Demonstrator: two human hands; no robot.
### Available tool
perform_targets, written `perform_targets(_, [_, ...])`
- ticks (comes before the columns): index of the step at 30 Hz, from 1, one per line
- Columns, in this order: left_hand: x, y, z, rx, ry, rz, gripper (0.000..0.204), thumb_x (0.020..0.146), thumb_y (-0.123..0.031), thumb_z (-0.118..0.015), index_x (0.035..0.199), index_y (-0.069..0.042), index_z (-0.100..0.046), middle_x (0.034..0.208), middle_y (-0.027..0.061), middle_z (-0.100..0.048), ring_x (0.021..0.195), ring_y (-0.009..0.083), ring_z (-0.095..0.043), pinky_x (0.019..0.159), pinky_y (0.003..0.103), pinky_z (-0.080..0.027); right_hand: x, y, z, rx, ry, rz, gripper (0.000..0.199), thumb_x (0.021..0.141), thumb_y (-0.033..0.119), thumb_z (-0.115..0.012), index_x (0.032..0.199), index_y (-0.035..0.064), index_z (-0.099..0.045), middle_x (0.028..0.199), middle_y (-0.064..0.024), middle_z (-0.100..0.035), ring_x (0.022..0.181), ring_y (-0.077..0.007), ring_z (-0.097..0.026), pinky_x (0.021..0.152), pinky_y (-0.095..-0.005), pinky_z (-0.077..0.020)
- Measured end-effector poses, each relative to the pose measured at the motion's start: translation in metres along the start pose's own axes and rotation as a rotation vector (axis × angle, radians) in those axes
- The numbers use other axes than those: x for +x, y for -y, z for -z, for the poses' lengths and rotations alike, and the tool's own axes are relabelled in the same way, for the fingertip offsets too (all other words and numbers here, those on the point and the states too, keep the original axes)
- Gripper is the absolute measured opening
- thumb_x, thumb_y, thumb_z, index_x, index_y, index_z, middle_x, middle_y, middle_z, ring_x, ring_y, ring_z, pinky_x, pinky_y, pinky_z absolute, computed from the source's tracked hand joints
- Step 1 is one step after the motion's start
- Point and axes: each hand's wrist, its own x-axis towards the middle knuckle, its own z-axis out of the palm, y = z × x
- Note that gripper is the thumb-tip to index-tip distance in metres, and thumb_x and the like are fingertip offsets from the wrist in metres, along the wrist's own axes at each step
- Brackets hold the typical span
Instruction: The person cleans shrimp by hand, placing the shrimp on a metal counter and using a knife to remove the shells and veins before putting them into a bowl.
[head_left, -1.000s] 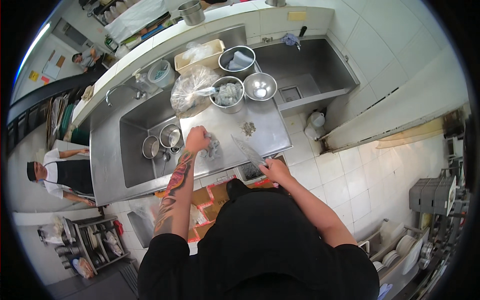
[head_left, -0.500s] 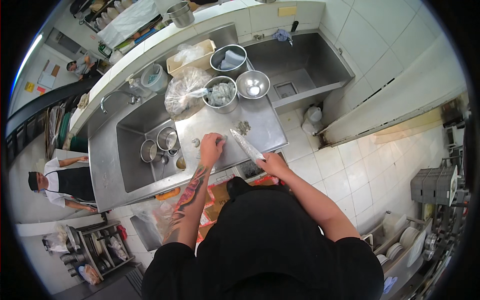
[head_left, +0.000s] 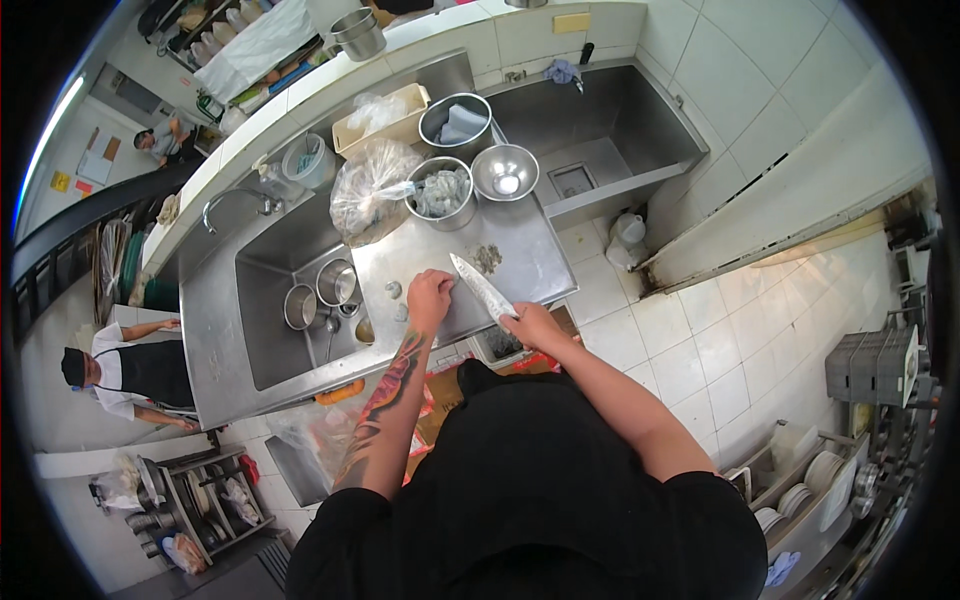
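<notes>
My right hand is wrapped round the handle of a large kitchen knife, its pale, wet-looking blade slanting up and left over the steel counter. Close to the blade, my left hand has its fingers curled together at the counter surface; whatever they hold is too small to make out. Just left of that hand lie small grey, shrimp-like pieces. A small heap of dark scraps sits beyond the knife tip. Behind it stands a steel pot filled with similar grey pieces.
A steel bowl, another pot, a plastic bag and a beige bin crowd the counter's back. Sinks lie left and right. A co-worker in a dark apron stands at far left.
The knife has moved left, bringing its blade nearer my left hand. My left hand has shifted slightly right, and a second grey piece now shows beside it.
</notes>
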Motion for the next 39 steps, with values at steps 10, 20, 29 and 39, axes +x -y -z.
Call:
perform_targets(10, [-0.002,-0.012,-0.001,-0.012,-0.079,0.06,0.005,0.082,-0.009,-0.074,0.086,-0.011,-0.076,0.085,0.0099,-0.071,0.079,0.0335,-0.067,0.072,0.045,-0.053,-0.014,-0.028,-0.009,0.062,0.049,0.09,0.036,0.1,0.033,-0.064,0.1,-0.0026,-0.068,0.057,-0.0065,-0.058,0.042,-0.0156,-0.058,0.043,-0.0349,-0.0478])
perform_targets(20, [-0.006,-0.01,-0.006,-0.036,-0.01,0.279,0.016,0.086,-0.01,-0.072,0.099,-0.012,-0.08,0.089,0.0134,-0.071,0.079,0.0331,-0.071,0.072,0.044,-0.055,-0.016,-0.02,-0.004,0.066,0.085,0.026,0.035,0.1,0.034,-0.063,0.101,-0.0001,-0.069,0.056,-0.0055,-0.058,0.041,-0.0152,-0.057,0.041,-0.034,-0.0458])
perform_targets(29, [-0.004,-0.014,-0.006,-0.11,-0.011,0.42,0.02,0.085,-0.011,-0.076,0.105,-0.011,-0.081,0.087,0.0139,-0.077,0.078,0.0274,-0.075,0.076,0.037,-0.057,-0.02,-0.028,-0.007,0.109,0.108,-0.004,0.035,0.099,0.035,-0.066,0.1,0.001,-0.071,0.057,-0.0044,-0.059,0.041,-0.0154,-0.057,0.041,-0.0347,-0.0458])
perform_targets(39, [-0.004,-0.02,-0.009,-0.142,-0.067,0.469,0.019,0.083,-0.01,-0.077,0.102,-0.011,-0.081,0.082,0.0131,-0.076,0.075,0.0287,-0.073,0.072,0.038,-0.056,-0.026,-0.04,-0.006,0.068,0.129,0.013,0.038,0.096,0.037,-0.067,0.097,-0.0004,-0.07,0.057,-0.0076,-0.059,0.042,-0.0189,-0.058,0.043,-0.037,-0.047])
